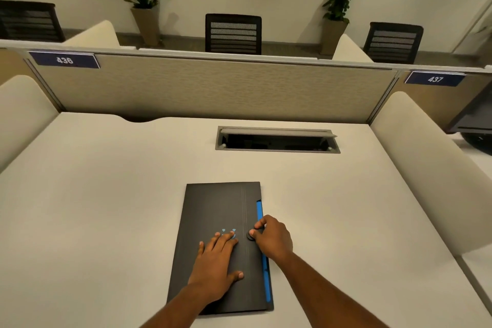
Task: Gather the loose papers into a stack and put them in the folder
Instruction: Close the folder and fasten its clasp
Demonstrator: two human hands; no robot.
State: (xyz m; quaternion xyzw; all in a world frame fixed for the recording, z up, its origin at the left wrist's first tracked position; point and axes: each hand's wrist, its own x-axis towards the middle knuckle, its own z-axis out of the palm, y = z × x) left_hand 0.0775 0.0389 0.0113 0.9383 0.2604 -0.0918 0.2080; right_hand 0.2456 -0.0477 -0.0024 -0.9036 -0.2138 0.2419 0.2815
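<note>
While the closed black folder (pixel 221 242) lies flat on the bench (pixel 106 208), my left hand (pixel 215 263) presses it with fingers spread, and my right hand (pixel 271 237) pinches its round clasp (pixel 250 236).

Two bare forearms enter from the bottom edge, with no sleeve, watch, bracelet or ring anywhere along what shows of them. The left hand (pixel 217 265) is broad-backed, its fingernails short and pale, the thumbnail plainly visible at its side. The right hand (pixel 271 238) shows rounded knuckles and two pale nails at its fingertips. Both wrists are uncovered, and the arms are slim and smooth.
</note>
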